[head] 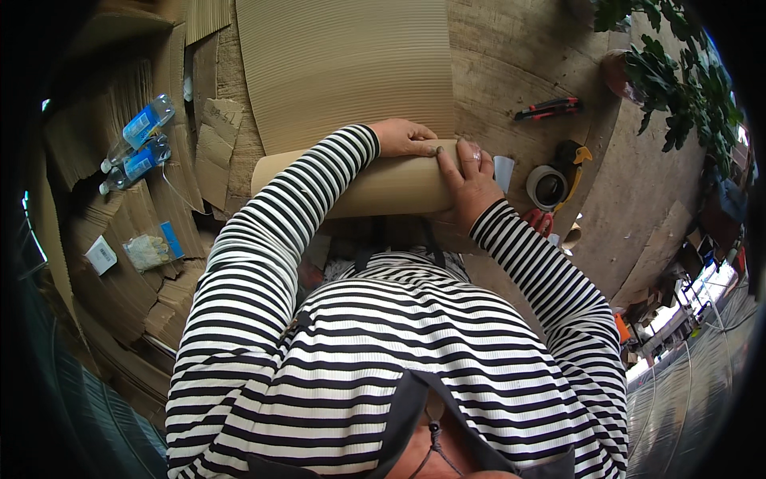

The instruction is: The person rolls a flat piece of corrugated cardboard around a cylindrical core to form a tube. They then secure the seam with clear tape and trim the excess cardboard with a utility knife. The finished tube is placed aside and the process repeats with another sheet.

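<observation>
A sheet of corrugated cardboard (353, 72) lies flat in front of me, its ridges running across. Its near end meets a thick cardboard roll (377, 185) that lies crosswise close to my body. My left hand (402, 138) holds the far upper side of the roll, thumb on its surface, fingers pointing right. Around the roll's right end my right hand (474, 179) is wrapped, fingers spread over the top. The two thumbs nearly meet. A clear wrap or tape shows on one right finger. The underside of the roll is hidden.
Right of the sheet, a red-and-black utility knife (549, 109) lies on the wooden table (502, 66). Nearer are a tape roll (547, 187), a yellow-and-black tape dispenser (574, 157) and red-handled scissors (538, 221). Leftward, two plastic bottles (139, 161) and a plastic packet (149, 250) rest on cardboard. Leaves (676, 78) overhang the right.
</observation>
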`<state>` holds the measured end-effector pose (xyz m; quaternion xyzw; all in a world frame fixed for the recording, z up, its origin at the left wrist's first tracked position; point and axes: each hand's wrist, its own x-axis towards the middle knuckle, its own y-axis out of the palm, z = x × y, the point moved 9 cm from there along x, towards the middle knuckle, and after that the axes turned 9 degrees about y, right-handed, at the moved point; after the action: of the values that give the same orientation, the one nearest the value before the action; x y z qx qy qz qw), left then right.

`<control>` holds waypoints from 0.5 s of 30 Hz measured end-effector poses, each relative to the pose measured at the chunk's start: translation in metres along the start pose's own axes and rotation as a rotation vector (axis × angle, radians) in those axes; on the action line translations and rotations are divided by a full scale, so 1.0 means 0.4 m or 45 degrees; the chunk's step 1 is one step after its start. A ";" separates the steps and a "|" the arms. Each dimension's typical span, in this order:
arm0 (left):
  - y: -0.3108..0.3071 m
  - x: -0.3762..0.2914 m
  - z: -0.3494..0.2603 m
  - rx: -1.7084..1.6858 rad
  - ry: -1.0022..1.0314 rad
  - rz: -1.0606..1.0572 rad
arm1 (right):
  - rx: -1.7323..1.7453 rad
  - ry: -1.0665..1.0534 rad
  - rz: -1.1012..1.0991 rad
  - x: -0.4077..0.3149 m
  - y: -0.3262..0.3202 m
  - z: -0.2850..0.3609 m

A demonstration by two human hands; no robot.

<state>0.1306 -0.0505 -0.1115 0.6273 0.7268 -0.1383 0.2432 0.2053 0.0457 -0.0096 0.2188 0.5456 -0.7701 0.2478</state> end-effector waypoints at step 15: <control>0.003 -0.141 -0.189 1.119 -0.112 -0.525 | -0.072 -0.008 0.637 0.279 -0.047 -0.046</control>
<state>0.1234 -0.0597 -0.0178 0.5070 0.6979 -0.5037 -0.0465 0.1076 0.0527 -0.0694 0.3377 0.4952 -0.6698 0.4384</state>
